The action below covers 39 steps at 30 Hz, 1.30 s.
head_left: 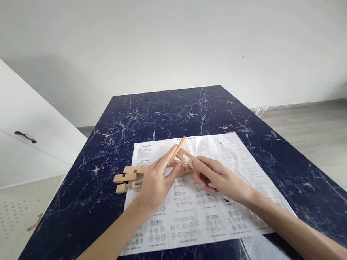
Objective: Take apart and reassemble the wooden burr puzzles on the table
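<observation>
Stick [180, 145] in left hand [156, 179], grip closed, notched wooden piece [189, 156] pinched in right hand [220, 179]

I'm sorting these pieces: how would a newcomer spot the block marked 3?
On the blue marbled table, find the white printed sheet. At its left edge, beside the left hand, lie wooden pieces; in the front row, the block marked 3 bears that dark figure, unlike its plain neighbour.

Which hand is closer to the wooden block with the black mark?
Left. The left hand is just beside the marked block, on its right; the right hand is farther right, past the left.
</observation>
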Motion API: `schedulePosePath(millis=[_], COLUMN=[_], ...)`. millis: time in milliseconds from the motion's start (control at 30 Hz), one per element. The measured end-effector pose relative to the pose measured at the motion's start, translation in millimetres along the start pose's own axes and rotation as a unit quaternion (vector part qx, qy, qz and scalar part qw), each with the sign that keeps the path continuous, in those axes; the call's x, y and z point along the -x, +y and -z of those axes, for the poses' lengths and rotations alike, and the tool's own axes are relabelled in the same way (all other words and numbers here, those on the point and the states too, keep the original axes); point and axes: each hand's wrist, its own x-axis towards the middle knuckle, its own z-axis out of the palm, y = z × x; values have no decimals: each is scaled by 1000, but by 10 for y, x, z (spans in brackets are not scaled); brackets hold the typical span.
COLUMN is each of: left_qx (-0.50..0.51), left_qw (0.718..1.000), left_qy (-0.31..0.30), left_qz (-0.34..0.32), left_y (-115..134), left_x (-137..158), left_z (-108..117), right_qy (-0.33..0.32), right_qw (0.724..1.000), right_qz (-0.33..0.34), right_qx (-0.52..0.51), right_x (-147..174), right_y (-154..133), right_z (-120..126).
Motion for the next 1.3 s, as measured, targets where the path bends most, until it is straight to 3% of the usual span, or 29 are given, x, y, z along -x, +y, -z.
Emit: schedulePosePath(millis=[400, 700, 933, 1300], left_qx=[15, -12, 22, 40], left_qw=[1000, 995, 992, 991], left_qy=[-4, -2, -74, -81], left_qz=[-14, -96, -97, -101], left_y=[-66, -45, 9, 40], left_x=[14, 6, 30, 37], left_z=[16, -16, -33, -35], right_qy=[-9, -31, -10, -2], right_qw=[1000, 1000, 1000, 1000], right_qz=[3, -3, 5, 18], right_qx=[17, -6, -26, -8], right_x=[23, 16, 7, -2], right_y=[-25, 12, 28, 83], right_z=[13, 21, -2, -5])
